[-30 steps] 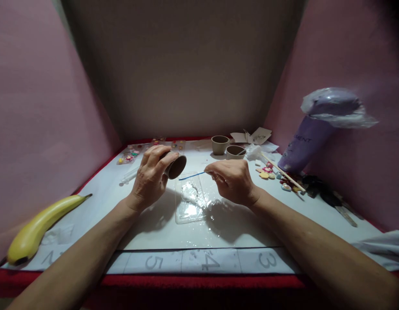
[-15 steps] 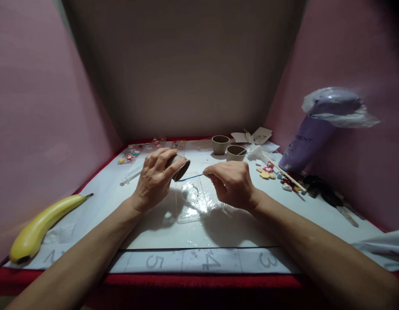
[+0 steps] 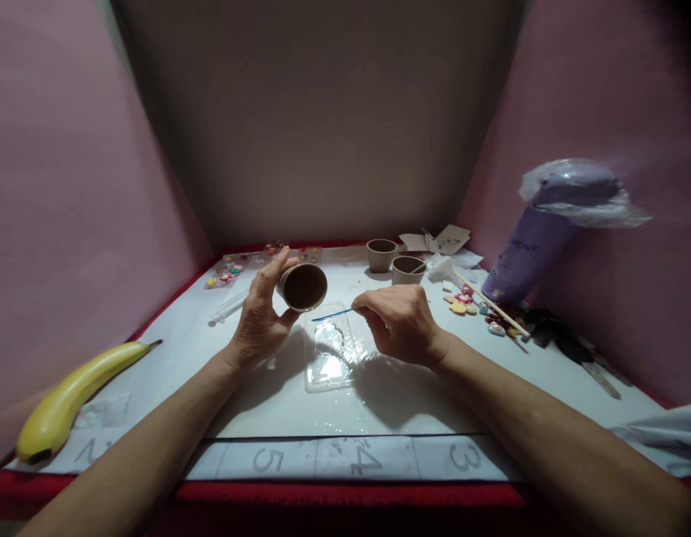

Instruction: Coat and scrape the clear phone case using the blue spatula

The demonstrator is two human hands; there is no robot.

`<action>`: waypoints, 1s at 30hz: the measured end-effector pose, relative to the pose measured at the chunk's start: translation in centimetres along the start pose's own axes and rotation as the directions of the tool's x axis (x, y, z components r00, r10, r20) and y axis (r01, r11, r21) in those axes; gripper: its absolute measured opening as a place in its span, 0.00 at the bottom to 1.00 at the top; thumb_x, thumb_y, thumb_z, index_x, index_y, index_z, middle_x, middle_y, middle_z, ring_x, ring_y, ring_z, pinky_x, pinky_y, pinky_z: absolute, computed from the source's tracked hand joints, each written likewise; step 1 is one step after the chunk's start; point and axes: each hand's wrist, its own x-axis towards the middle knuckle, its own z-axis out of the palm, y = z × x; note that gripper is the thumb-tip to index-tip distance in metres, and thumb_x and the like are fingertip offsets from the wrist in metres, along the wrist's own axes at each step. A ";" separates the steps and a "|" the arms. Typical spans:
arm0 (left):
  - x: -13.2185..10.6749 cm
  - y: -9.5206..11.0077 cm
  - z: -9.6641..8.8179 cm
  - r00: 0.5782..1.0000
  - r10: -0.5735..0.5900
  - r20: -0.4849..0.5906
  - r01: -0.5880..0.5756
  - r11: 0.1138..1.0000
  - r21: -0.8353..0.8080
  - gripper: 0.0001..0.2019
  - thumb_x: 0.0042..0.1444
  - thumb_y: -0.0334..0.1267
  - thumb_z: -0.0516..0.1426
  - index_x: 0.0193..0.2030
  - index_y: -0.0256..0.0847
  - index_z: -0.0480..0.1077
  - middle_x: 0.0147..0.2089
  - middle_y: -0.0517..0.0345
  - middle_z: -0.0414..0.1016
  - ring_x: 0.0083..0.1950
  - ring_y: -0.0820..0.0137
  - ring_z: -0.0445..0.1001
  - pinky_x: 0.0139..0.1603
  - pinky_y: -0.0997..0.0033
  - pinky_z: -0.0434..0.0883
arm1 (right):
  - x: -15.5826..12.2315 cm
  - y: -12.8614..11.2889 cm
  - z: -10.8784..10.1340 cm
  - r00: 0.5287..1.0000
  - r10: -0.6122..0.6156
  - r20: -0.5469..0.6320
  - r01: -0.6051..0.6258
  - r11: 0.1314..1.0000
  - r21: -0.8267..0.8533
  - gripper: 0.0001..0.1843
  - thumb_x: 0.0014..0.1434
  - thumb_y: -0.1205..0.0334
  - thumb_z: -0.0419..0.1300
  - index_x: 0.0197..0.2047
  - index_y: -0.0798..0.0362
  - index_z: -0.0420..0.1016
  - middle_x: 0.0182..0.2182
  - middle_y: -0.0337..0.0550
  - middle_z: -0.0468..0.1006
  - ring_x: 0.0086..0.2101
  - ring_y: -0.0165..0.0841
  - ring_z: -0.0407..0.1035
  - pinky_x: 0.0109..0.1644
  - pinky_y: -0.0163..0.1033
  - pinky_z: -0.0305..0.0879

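My left hand (image 3: 261, 317) grips a small brown cup (image 3: 303, 288), tilted so that its mouth faces me. Pinched in my right hand (image 3: 401, 321) is a thin blue stick (image 3: 332, 315), its tip pointing left just below the cup's rim and apart from it. Beneath both hands lies a clear plastic phone case (image 3: 317, 379) on the white board, with a glossy, wavy line on its surface. Whether anything is left inside the cup is too dark to tell.
Two more brown cups, one plain (image 3: 382, 256) and one holding a stick (image 3: 408, 271), stand behind. Right are small charms (image 3: 460, 302), a wooden stick (image 3: 493, 304) and a purple tumbler (image 3: 532, 253). Left are a yellow banana (image 3: 80, 395), a clear tube (image 3: 229, 307) and bagged charms (image 3: 225, 270).
My left hand has turned the cup from tipped downward to facing me, and its rim has come away from the blue stick. My right hand has barely moved.
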 end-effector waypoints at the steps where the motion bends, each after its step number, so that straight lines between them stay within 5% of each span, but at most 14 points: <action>1: 0.0 0.1 0.0 1.000 -0.019 0.017 0.020 0.999 -0.033 0.40 0.52 0.31 0.62 0.69 0.45 0.49 0.59 0.45 0.69 0.60 0.58 0.69 0.62 0.50 0.65 | 0.0 0.0 0.0 1.000 0.003 0.004 -0.003 1.000 0.000 0.10 0.52 0.73 0.51 0.28 0.54 0.72 0.19 0.36 0.73 0.20 0.28 0.64 0.27 0.35 0.53; 14: 0.1 0.4 0.0 0.999 0.054 -0.005 -0.054 0.998 -0.033 0.30 0.52 0.30 0.63 0.60 0.46 0.59 0.58 0.48 0.68 0.60 0.58 0.67 0.61 0.47 0.65 | -0.1 -0.1 0.1 1.000 0.013 0.008 -0.013 0.999 0.037 0.09 0.53 0.73 0.52 0.30 0.55 0.72 0.20 0.37 0.75 0.21 0.28 0.66 0.28 0.35 0.54; 25: -0.1 0.1 0.4 0.983 -0.185 0.006 0.183 0.971 -0.154 0.32 0.44 0.34 0.68 0.57 0.47 0.62 0.53 0.54 0.72 0.53 0.62 0.71 0.57 0.55 0.68 | -0.1 0.1 0.1 0.999 0.021 0.024 -0.022 1.000 0.011 0.08 0.53 0.71 0.52 0.29 0.55 0.72 0.19 0.37 0.73 0.19 0.28 0.63 0.27 0.35 0.50; 30: 0.2 -0.7 0.4 0.883 -0.468 0.034 0.448 0.820 -0.357 0.32 0.40 0.39 0.70 0.53 0.46 0.64 0.51 0.54 0.73 0.52 0.60 0.72 0.52 0.55 0.69 | -0.1 0.3 0.1 0.998 0.032 0.062 -0.032 0.999 -0.010 0.09 0.56 0.69 0.51 0.28 0.55 0.71 0.17 0.36 0.71 0.18 0.27 0.61 0.27 0.35 0.47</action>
